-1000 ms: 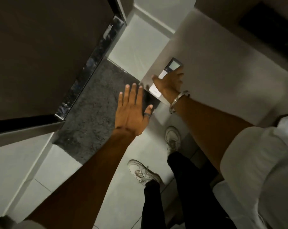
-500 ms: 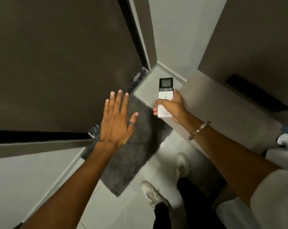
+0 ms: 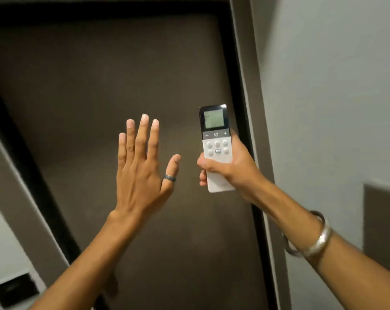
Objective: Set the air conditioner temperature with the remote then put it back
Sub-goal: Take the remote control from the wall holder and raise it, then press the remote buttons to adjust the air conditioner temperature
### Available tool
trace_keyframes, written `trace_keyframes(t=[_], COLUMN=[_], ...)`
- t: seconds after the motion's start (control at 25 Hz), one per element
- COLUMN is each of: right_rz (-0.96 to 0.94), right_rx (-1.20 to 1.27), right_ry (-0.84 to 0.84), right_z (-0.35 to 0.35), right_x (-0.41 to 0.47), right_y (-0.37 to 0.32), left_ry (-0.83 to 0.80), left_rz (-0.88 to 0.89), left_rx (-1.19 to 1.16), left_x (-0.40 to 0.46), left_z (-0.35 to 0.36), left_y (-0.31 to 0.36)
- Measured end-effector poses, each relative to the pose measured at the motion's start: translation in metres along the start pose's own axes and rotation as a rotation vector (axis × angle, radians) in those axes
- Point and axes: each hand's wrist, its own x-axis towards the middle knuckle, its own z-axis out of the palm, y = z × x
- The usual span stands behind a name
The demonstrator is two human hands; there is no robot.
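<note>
The right hand point(image 3: 231, 170) is closed around the lower half of the remote point(image 3: 216, 146), holding it upright in the air in front of a dark brown door point(image 3: 100, 86), close to the door's right edge where a black strip runs along the frame point(image 3: 245, 63); the thumb lies across the face of the remote below the buttons, and fingertips show at its left side; nothing carries the remote but this hand. The remote is slim and rectangular; its top part is black with a small grey-green screen, whose figures are too faint to read; under the screen runs a grey band marked with a minus, a power sign and a plus; below that the body is white, with two rows of three small rounded buttons, the middle one of the lower row being darker and oblong; the bottom end is plain white. The left hand point(image 3: 142, 173) is held up flat and empty just beside the remote, apart from it, fingers spread and pointing upward, a dark ring point(image 3: 169, 178) on the thumb. A silver bangle point(image 3: 317, 240) circles the right wrist; a pale grey wall point(image 3: 335, 97) stands to the right of the frame.
</note>
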Motion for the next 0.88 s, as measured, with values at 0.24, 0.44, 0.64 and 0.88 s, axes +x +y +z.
trace_keyframes(t=[0.24, 0.44, 0.64, 0.88], right_rz=[-0.201, -0.227, -0.187, -0.214], right_rx=[0.021, 0.031, 0.098, 0.063], right_ry=[-0.12, -0.139, -0.212, -0.211], right_z=[0.074, 0.109, 0.115, 0.122], right_x=[0.044, 0.049, 0.055, 0.061], right_y=[-0.09, -0.109, -0.114, -0.113], left_ry=[0.223, 0.245, 0.259, 0.265], left_rz=[-0.04, -0.057, -0.044, -0.049], left_rx=[0.148, 0.21, 0.23, 0.222], left_x=[0.074, 0.073, 0.072, 0.075], left_z=[-0.079, -0.097, -0.102, -0.104], left_y=[-0.061, -0.085, -0.095, -0.1])
